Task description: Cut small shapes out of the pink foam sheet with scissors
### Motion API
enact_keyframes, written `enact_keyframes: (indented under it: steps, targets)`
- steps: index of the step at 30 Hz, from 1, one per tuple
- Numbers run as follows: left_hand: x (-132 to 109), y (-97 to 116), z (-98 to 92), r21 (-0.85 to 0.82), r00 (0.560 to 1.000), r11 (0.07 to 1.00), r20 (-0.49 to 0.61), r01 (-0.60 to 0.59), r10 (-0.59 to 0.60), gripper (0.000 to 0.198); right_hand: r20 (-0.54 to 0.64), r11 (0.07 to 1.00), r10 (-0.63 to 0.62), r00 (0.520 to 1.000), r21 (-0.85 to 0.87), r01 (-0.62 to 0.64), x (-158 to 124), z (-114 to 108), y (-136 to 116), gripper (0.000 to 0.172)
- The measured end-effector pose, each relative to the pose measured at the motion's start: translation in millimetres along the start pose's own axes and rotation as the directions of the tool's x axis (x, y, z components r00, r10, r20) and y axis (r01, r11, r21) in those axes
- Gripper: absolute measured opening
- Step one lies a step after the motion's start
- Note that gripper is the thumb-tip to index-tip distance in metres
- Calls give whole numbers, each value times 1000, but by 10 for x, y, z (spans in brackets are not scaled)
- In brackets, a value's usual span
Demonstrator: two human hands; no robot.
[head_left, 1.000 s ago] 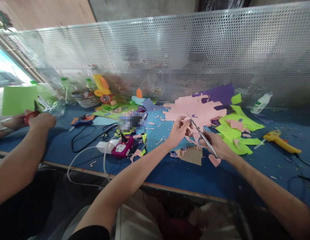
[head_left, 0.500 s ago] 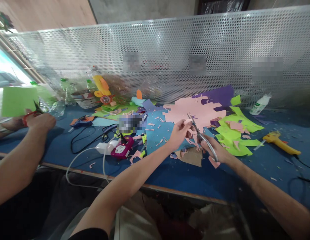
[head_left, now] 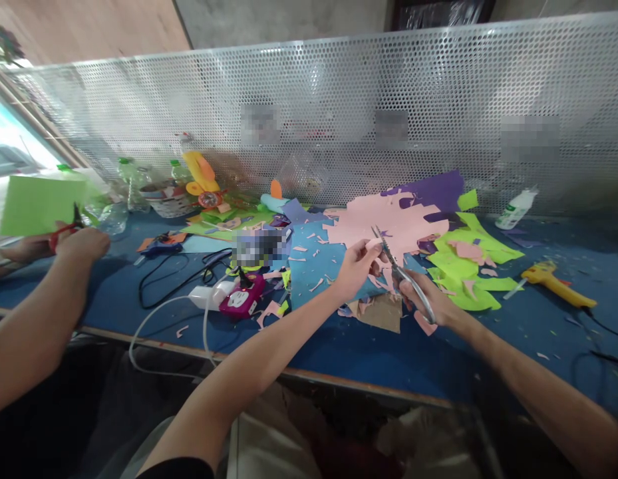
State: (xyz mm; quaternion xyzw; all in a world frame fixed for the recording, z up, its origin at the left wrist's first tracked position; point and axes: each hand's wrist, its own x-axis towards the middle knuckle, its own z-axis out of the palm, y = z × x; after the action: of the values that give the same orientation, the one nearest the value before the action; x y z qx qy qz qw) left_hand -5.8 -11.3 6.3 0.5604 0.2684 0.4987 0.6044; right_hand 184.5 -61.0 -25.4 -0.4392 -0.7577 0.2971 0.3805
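My left hand [head_left: 357,266] is closed in a pinch on a small pink paper piece [head_left: 372,243]. Wrapped round the handles of grey scissors [head_left: 412,285] is my right hand [head_left: 428,299]. The scissor blades point up and left, slightly apart, beside the small piece. Behind both hands lies a large pink sheet [head_left: 378,216] with jagged edges, partly over purple paper [head_left: 441,189]. A blue sheet [head_left: 313,266] strewn with pink scraps is left of my left hand. Brown cardboard [head_left: 383,316] lies just below the hands.
A co-worker's hands at the left hold green paper [head_left: 42,206] and red-handled scissors [head_left: 64,229]. A pink power adapter [head_left: 243,296] with cables sits left of my forearm. At the right are lime paper [head_left: 453,266], a yellow glue gun [head_left: 558,285] and a white bottle [head_left: 515,208].
The co-worker's green paper has shifted slightly right and the red-handled scissors have turned a little. My hands keep nearly the same position and hold.
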Motion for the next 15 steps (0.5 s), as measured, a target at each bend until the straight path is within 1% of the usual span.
enact_keyframes:
  steps: [4,8,10,15]
  targets:
    - [-7,24,-1,4,1000,1000,-5,3,-3,40,14,999,33,999,-38,-32,1,-26,-20,53]
    - [8,32,-19,49,998,997,-3,-63,64,36,-13,990,-51,999,-131,49,27,-78,-32,51]
    - [19,29,-29,86,996,993,-7,-86,87,35,1,986,-77,997,-147,77,36,-91,-38,49]
    - [42,1,-57,129,995,987,-11,-92,95,34,22,993,-32,999,-115,34,29,-85,-34,50]
